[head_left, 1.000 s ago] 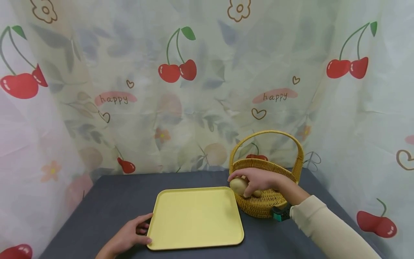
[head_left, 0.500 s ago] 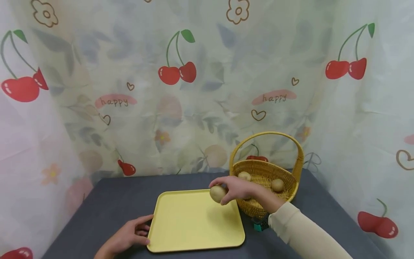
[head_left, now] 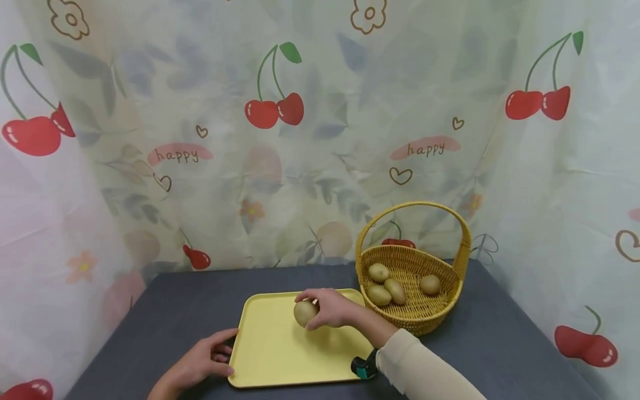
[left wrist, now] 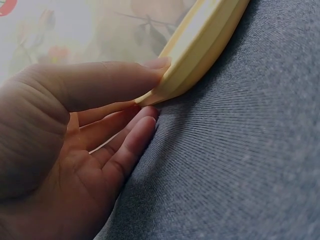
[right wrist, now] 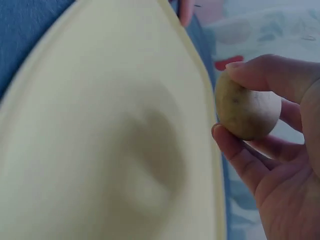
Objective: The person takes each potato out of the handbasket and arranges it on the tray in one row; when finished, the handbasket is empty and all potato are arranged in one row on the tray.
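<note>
While the dark tabletop (head_left: 170, 316) carries everything, the yellow tray (head_left: 270, 355) lies flat along its near side, and out at the tray's two o'clock stands the wicker basket (head_left: 425, 325). Towards nine o'clock, the left hand (head_left: 200, 358) pinches the tray's edge, thumb on the rim; the right hand (head_left: 327, 308), at one o'clock, pinches a round potato (head_left: 304, 314) above the tray, apart from its surface! Four potatoes (head_left: 379, 295) lie in the basket. Here's the danger: released too high, that curved shape could well roll, with only a low rim to stop it, and any lift from the left could tilt the tray. The right wrist view shows fingertips opposite the thumb; the left wrist view, fingers below the rim; only the head view has the basket.
</note>
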`<control>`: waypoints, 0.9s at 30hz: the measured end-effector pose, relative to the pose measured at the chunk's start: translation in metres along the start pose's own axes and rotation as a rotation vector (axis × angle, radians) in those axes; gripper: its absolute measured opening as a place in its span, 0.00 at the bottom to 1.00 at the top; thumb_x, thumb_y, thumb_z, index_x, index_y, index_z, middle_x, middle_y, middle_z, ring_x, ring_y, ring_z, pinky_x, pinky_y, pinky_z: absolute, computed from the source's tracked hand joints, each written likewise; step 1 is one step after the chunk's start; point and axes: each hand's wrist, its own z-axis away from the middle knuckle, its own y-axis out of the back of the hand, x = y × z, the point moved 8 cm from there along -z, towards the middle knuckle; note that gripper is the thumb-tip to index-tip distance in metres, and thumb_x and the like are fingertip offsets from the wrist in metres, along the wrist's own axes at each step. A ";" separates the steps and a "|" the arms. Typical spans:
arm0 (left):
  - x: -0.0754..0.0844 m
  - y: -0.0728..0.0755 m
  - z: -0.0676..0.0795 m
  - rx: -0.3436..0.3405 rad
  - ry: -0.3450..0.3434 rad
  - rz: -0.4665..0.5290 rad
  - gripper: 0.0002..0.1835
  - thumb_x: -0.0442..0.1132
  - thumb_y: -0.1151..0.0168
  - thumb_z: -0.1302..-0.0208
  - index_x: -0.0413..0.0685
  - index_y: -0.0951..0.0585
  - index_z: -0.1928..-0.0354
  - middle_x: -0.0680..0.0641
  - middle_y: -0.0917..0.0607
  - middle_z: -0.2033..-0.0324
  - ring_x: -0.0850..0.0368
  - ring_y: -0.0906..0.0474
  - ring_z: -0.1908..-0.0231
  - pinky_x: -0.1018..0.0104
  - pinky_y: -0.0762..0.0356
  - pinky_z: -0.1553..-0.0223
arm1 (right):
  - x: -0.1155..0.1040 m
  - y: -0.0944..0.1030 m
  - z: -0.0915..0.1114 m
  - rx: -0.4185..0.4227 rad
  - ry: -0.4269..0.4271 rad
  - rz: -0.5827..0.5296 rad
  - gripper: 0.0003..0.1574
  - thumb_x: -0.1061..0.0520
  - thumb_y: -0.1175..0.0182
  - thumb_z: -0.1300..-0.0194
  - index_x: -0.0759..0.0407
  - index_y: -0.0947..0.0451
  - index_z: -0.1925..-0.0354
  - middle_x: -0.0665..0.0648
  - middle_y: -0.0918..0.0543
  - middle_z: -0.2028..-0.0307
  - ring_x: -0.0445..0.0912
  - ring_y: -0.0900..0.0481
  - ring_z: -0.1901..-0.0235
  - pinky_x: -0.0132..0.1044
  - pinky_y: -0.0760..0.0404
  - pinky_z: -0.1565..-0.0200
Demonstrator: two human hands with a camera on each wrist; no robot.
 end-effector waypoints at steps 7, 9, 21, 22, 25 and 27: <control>0.002 0.002 -0.003 0.024 -0.005 -0.050 0.46 0.37 0.25 0.48 0.31 0.38 0.31 0.39 0.24 0.47 0.50 0.24 0.56 0.55 0.23 0.57 | -0.002 -0.033 -0.021 0.094 -0.038 -0.076 0.37 0.58 0.23 0.55 0.57 0.22 0.45 0.52 0.21 0.54 0.40 0.24 0.68 0.33 0.24 0.66; 0.002 0.002 -0.003 0.025 -0.008 -0.057 0.46 0.37 0.25 0.48 0.31 0.38 0.31 0.39 0.24 0.47 0.50 0.24 0.56 0.55 0.24 0.57 | -0.005 -0.042 -0.027 0.113 -0.049 -0.083 0.36 0.58 0.22 0.56 0.56 0.21 0.46 0.50 0.21 0.56 0.39 0.24 0.68 0.32 0.24 0.66; 0.004 -0.001 0.002 0.011 -0.061 -0.076 0.47 0.40 0.26 0.46 0.31 0.40 0.29 0.41 0.23 0.50 0.50 0.24 0.56 0.62 0.24 0.59 | -0.033 -0.095 -0.048 0.155 -0.083 -0.142 0.33 0.51 0.22 0.57 0.54 0.19 0.50 0.45 0.20 0.66 0.35 0.26 0.70 0.30 0.27 0.66; 0.004 -0.001 0.002 0.009 -0.067 -0.082 0.47 0.39 0.26 0.46 0.31 0.40 0.29 0.40 0.23 0.50 0.50 0.24 0.56 0.62 0.24 0.59 | -0.036 -0.098 -0.048 0.164 -0.081 -0.144 0.32 0.50 0.22 0.56 0.54 0.19 0.51 0.45 0.20 0.67 0.35 0.26 0.70 0.29 0.27 0.66; 0.006 -0.003 0.002 0.004 -0.078 -0.083 0.47 0.39 0.26 0.46 0.30 0.40 0.30 0.40 0.23 0.50 0.50 0.24 0.56 0.63 0.24 0.59 | -0.043 -0.105 -0.049 0.189 -0.076 -0.142 0.32 0.48 0.22 0.55 0.54 0.19 0.51 0.43 0.20 0.67 0.34 0.26 0.70 0.28 0.27 0.65; 0.007 -0.002 0.002 0.005 -0.090 -0.089 0.46 0.38 0.26 0.46 0.30 0.40 0.30 0.40 0.23 0.49 0.50 0.25 0.56 0.63 0.24 0.59 | -0.047 -0.108 -0.050 0.200 -0.074 -0.129 0.32 0.47 0.22 0.55 0.54 0.19 0.50 0.42 0.20 0.67 0.34 0.26 0.69 0.28 0.27 0.64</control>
